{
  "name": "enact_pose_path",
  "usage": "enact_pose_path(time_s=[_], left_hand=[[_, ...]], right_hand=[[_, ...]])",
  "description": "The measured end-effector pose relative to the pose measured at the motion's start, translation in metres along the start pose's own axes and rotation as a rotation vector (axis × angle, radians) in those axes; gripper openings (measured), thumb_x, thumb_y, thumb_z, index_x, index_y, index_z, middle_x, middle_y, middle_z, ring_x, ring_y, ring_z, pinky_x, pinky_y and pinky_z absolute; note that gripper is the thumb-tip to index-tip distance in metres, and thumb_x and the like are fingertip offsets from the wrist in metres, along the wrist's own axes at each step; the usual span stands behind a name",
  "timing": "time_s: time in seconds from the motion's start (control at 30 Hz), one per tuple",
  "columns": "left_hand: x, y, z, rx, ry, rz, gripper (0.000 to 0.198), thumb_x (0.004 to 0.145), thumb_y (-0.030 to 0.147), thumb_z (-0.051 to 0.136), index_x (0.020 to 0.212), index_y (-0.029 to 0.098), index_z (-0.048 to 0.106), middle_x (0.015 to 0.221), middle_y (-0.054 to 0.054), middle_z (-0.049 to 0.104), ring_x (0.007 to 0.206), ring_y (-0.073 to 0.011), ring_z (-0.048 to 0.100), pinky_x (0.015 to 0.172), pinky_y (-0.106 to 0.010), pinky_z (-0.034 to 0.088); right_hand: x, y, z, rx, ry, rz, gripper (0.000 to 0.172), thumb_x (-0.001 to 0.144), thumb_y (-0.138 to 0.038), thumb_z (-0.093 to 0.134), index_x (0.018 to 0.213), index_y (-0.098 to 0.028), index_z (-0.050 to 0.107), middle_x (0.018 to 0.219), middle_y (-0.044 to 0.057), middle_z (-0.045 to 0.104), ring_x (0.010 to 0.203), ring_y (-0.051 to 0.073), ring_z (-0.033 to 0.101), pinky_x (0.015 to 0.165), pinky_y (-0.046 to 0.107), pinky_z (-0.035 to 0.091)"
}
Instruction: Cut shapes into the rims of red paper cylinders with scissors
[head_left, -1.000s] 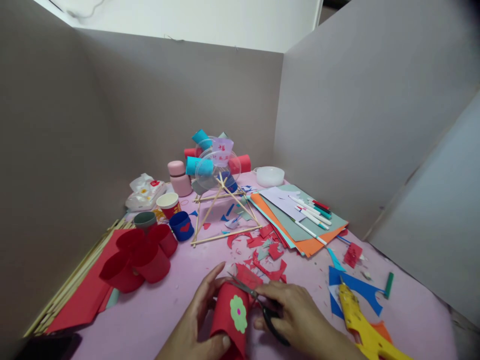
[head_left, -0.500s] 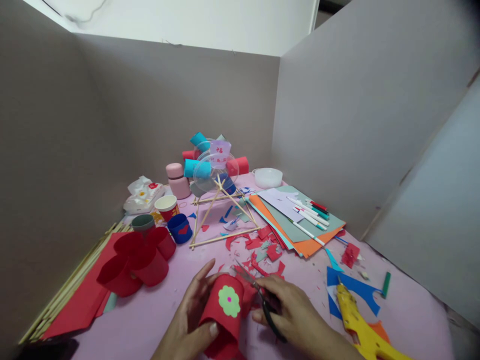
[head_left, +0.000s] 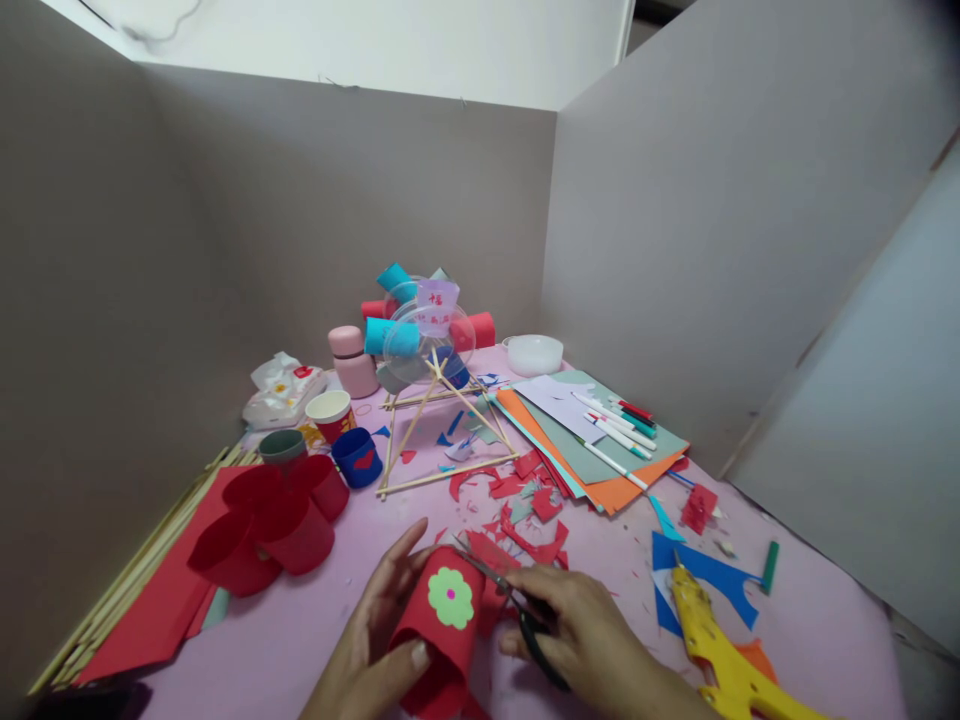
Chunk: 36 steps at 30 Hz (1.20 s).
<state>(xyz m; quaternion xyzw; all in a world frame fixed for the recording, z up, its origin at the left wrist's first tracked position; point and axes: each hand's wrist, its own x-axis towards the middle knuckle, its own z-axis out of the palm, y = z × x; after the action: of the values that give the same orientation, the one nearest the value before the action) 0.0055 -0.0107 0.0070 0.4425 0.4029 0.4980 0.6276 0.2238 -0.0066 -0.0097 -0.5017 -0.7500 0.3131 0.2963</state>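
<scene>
My left hand (head_left: 379, 635) is wrapped round a red paper cylinder (head_left: 425, 648), thumb at its near rim. A light green paper flower (head_left: 451, 598) with a pink centre is on the cylinder's side. In my right hand (head_left: 574, 630) is a pair of scissors (head_left: 529, 625) with black handles, its blades pointing up and left across the cylinder's far rim. Whether the blades touch the paper I cannot tell. Red paper scraps (head_left: 517, 515) lie on the table just beyond my hands.
Several red paper cups (head_left: 296, 530) and a blue one (head_left: 358, 457) stand at left. Behind is a stick-frame wheel model (head_left: 436, 365). Markers (head_left: 619, 430) lie on coloured paper (head_left: 667, 458) at right. A yellow glue gun (head_left: 709, 640) lies at front right, on blue paper (head_left: 716, 575).
The scissors and the red cylinder have shifted slightly left, and the blades now reach further over the cylinder's far rim. Both hands keep their hold.
</scene>
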Motion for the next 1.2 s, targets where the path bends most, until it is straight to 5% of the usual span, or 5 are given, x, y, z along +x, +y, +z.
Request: enact_pose_path(time_s=[0.23, 0.33, 0.67, 1.2], left_hand=[[0.0000, 0.0002, 0.0009, 0.001, -0.003, 0.008, 0.081, 0.057, 0.046, 0.080, 0.130, 0.031, 0.050, 0.123, -0.007, 0.063, 0.110, -0.0300, 0.059, 0.088, -0.032, 0.048], [0.0000, 0.0004, -0.0003, 0.033, 0.023, -0.005, 0.083, 0.056, 0.048, 0.080, 0.131, 0.032, 0.048, 0.126, -0.007, 0.061, 0.115, -0.0304, 0.056, 0.089, -0.031, 0.047], [-0.0013, -0.0038, 0.0011, 0.052, -0.036, 0.032, 0.081, 0.057, 0.047, 0.080, 0.130, 0.035, 0.048, 0.125, -0.006, 0.059, 0.116, -0.0322, 0.055, 0.092, -0.035, 0.044], [-0.0034, 0.0011, 0.0076, 0.020, -0.052, 0.020, 0.079, 0.055, 0.045, 0.082, 0.127, 0.034, 0.052, 0.119, -0.006, 0.064, 0.110, -0.0302, 0.059, 0.088, -0.034, 0.047]], right_hand=[[0.0004, -0.0038, -0.0028, 0.051, -0.020, 0.055, 0.016, 0.075, -0.035, 0.070, 0.070, -0.020, 0.064, 0.055, -0.006, 0.053, 0.052, 0.011, 0.043, 0.050, 0.019, 0.028], [0.0020, -0.0031, -0.0028, 0.026, 0.022, 0.075, 0.011, 0.074, -0.030, 0.070, 0.079, -0.021, 0.066, 0.063, -0.005, 0.058, 0.057, 0.013, 0.048, 0.054, 0.020, 0.032], [-0.0013, -0.0005, 0.0027, -0.047, -0.004, 0.041, 0.037, 0.069, -0.029, 0.075, 0.105, -0.032, 0.066, 0.091, 0.000, 0.068, 0.076, 0.019, 0.060, 0.066, 0.023, 0.038], [-0.0011, -0.0032, -0.0012, -0.002, -0.029, 0.035, 0.013, 0.077, -0.035, 0.069, 0.084, -0.024, 0.069, 0.068, -0.003, 0.066, 0.061, 0.015, 0.056, 0.057, 0.020, 0.037]])
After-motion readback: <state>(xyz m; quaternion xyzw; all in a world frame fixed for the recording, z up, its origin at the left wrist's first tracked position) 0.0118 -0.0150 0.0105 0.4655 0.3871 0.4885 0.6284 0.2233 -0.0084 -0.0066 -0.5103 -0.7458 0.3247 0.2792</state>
